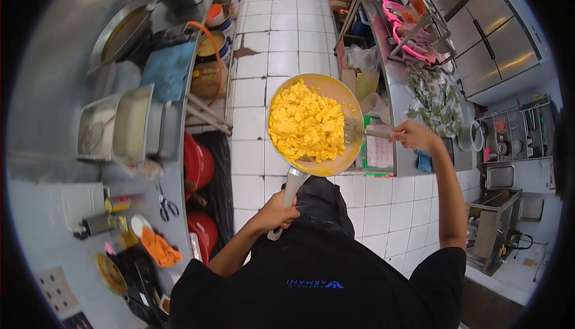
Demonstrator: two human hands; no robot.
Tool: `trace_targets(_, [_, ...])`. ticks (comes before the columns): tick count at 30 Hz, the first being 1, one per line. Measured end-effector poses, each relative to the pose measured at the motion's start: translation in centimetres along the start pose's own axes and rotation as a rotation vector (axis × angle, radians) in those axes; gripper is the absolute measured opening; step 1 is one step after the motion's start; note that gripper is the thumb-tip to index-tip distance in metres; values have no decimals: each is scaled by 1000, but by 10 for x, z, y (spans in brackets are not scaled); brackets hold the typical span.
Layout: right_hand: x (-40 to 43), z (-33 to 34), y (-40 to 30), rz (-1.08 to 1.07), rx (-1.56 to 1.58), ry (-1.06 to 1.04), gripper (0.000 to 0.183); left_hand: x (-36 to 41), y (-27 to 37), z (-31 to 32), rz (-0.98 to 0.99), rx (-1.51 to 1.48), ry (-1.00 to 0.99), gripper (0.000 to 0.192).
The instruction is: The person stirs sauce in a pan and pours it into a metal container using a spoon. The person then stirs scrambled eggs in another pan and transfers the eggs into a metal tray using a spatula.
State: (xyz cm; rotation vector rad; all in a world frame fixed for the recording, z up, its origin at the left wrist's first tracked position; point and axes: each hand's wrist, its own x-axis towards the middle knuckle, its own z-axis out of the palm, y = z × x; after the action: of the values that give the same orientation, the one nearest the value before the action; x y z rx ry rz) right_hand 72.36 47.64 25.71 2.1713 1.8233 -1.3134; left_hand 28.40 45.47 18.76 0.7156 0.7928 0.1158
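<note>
My left hand (276,212) grips the pale handle of a frying pan (352,97), which I hold out in front of my body above the tiled floor. Scrambled eggs (307,122), yellow and broken into small pieces, fill most of the pan. In my right hand (415,135) is the grey handle of a slotted turner (352,130). Its head rests inside the pan at the right edge of the eggs, and part of the blade may be hidden by them.
At left, a steel counter carries metal trays (132,122), scissors (168,207), an orange cloth (159,247) and a wok (121,32). Red tubs (200,162) stand beneath. Pink baskets (411,43) and bagged green leaves (435,97) lie on the right counter. A tiled aisle (287,28) runs between.
</note>
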Motion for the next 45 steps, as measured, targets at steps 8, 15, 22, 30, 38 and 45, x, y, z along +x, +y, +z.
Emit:
trace_targets(8, [118, -33, -19, -94, 239, 352, 33, 107, 127, -36, -64, -59, -75, 29])
trace_targets(15, [197, -155, -89, -176, -554, 624, 27, 181, 224, -59, -31, -143, 50, 29])
trace_targets(22, [315, -279, -126, -421, -672, 601, 18, 263, 323, -104, 45, -229, 76, 28])
trace_targets(30, [424, -390, -149, -382, -711, 411, 24, 367, 468, -148, 83, -261, 62, 26])
trace_targets(38, [553, -482, -153, -271, -601, 421, 19, 456, 613, -211, 58, -183, 62, 25])
trace_targets(45, [717, -558, -135, -237, -434, 425, 28, 535, 720, -261, 61, -214, 72, 25])
